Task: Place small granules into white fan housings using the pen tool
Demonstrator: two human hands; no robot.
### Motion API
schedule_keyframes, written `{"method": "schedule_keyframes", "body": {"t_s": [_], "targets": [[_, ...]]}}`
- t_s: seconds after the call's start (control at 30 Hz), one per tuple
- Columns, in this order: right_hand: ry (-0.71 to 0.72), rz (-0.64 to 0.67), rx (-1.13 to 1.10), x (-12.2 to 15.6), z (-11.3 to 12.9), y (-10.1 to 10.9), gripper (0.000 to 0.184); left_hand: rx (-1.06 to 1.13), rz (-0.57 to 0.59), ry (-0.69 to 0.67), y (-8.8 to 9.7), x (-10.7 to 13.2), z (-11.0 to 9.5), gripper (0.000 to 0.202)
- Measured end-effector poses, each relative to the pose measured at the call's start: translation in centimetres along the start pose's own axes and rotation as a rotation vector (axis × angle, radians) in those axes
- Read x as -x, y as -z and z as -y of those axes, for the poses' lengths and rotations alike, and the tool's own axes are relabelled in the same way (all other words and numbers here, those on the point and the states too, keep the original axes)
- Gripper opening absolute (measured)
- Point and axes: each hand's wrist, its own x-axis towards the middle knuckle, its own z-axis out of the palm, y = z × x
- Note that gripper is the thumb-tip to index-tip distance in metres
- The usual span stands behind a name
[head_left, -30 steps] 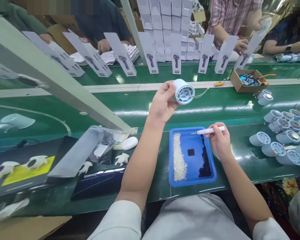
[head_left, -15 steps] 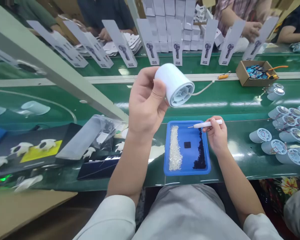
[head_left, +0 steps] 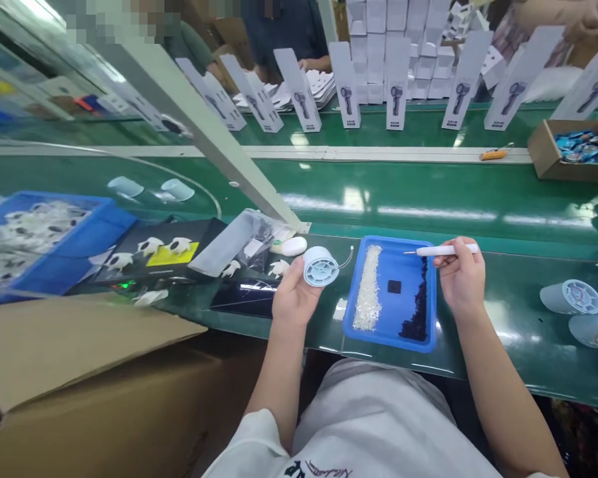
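My left hand (head_left: 295, 299) is closed around a pale blue cylindrical housing (head_left: 319, 265). Its spoked open end faces me, and a thin white cable with a small plug sticks out to the right. In my right hand (head_left: 462, 275) is a slim white screwdriver (head_left: 443, 250), held like a pen with its metal tip pointing left over the blue tray (head_left: 349, 332). Inside that tray lie a strip of small clear-white pieces (head_left: 367, 292), a heap of tiny black pieces (head_left: 416, 312) and a black square (head_left: 394, 286) between them.
White printed boxes (head_left: 396, 86) stand along the far side. At right are a carton of blue packets (head_left: 545, 149) and more pale blue housings (head_left: 571, 297). White shell parts (head_left: 179, 245) and a plastic bag (head_left: 229, 242) lie at left, beside a metal post (head_left: 219, 139).
My left hand has lowered the housing towards the bench, just left of the tray, turning its spoked end more towards me. The view has swung left. My right hand still holds the screwdriver.
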Motion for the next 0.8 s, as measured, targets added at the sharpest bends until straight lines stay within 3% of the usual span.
{"method": "schedule_keyframes", "body": {"t_s": [0.1,0.27,0.57,0.7,0.8], "targets": [[-0.008,0.012,0.016,-0.1,0.0,0.1,0.033,0.101,-0.080,0.085,-0.4,0.2,0.0,0.030],[-0.034,-0.007,0.033,-0.6,0.1,0.6,0.033,0.222,-0.084,0.154,-0.4,-0.1,-0.8,0.031],[-0.087,-0.050,0.089,-1.9,0.4,1.8,0.024,0.350,0.064,0.069,1.8,0.0,-2.2,0.024],[0.037,0.060,0.236,-3.2,1.3,2.6,0.021,0.399,0.056,0.055,2.7,0.2,-3.0,0.022],[0.088,0.062,0.308,-3.1,2.6,3.3,0.020,0.429,0.053,0.029,3.5,0.5,-3.4,0.024]]}}
